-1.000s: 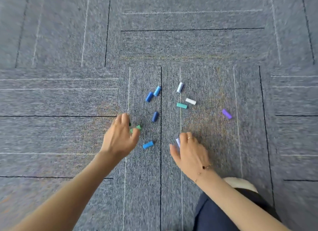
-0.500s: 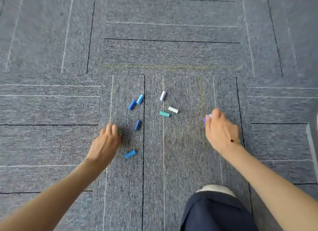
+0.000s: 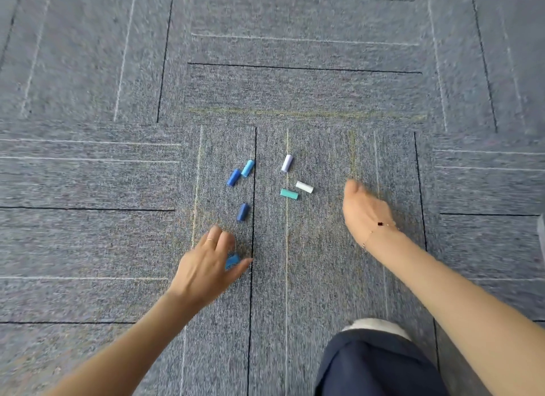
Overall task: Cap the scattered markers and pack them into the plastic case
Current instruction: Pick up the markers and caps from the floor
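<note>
**A:** Seven small plastic marker caps show in my head view, all lying on the grey carpet-tile floor [image 3: 88,189]. I count one mid-blue cylinder cap [image 3: 233,177] touching a light-blue cylinder cap [image 3: 247,168], one dark-blue cylinder cap [image 3: 242,212], one pale-lilac cylinder cap [image 3: 286,163], one white cylinder cap [image 3: 304,186], one teal cylinder cap [image 3: 289,194], and one bright-blue cap [image 3: 232,261] half hidden under my left hand [image 3: 206,268].

**B:** And the hands?

**A:** The left hand's fingers [image 3: 219,239] are loosely spread over that bright-blue cap, thumb just beside it; not yet pinched, I judge. My right hand [image 3: 364,209] is curled with the fingers turned from view, so I cannot tell whether it holds anything.

**B:** How will they handle?

**A:** Light, stiff, smooth, I'd guess, and apt to roll. Pinch each across its round sides. No marker bodies and no case are in view.
</note>
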`<state>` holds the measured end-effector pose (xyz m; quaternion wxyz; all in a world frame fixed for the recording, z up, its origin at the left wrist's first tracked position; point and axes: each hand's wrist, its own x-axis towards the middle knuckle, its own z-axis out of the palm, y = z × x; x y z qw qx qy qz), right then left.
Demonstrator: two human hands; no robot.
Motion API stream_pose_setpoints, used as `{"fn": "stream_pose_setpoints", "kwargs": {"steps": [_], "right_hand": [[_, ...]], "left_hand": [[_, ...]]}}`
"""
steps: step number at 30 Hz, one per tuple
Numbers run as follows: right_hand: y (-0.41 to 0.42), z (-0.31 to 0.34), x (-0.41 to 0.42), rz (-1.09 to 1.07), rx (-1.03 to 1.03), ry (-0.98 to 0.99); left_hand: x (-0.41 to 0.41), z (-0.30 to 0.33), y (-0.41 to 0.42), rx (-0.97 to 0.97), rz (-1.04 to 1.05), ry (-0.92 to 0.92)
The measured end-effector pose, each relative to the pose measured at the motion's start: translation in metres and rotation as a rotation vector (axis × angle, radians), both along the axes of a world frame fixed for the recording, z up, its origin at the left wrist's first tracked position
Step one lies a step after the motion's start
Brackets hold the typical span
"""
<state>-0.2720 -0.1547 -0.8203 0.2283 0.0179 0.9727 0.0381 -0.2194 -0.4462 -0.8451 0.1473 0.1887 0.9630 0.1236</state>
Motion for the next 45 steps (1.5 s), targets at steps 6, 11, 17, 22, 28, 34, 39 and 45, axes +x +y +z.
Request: {"fn": "stream_pose_setpoints", "kwargs": {"steps": [6,11,17,22,28,34,39,45], "right_hand": [[-0.044,-0.001,-0.035,0.029,-0.197,0.134],[-0.055,-0.022,-0.036,0.104,-0.186,0.034],[-0.052,-0.014,-0.035,0.094,-0.215,-0.04],[-0.062,-0.01,-0.027,0.111,-0.3,0.072],[-0.085,-0.023,-0.021,0.09,-0.255,0.039],[-0.101,-0.02,-0.032,0.006,-0.152,-0.016],[-0.093,-0.011,-0.064,-0.2,-0.305,0.137],[-0.092,-0.013,-0.089,-0.18,-0.32,0.17]], "left_hand": [[-0.004,-0.01,-0.006,-0.026,-0.143,0.056],[-0.026,0.003,0.01,0.165,0.27,-0.091],[-0.067,0.01,0.038,0.188,0.428,-0.055],[-0.061,-0.001,0.055,-0.01,0.26,-0.037],[-0.059,-0.01,0.046,-0.148,0.208,-0.115],[-0.073,0.004,0.067,-0.294,0.197,-0.201],[-0.081,0.012,0.066,-0.165,0.39,-0.284],[-0.107,0.025,0.034,0.129,0.662,-0.071]]}}
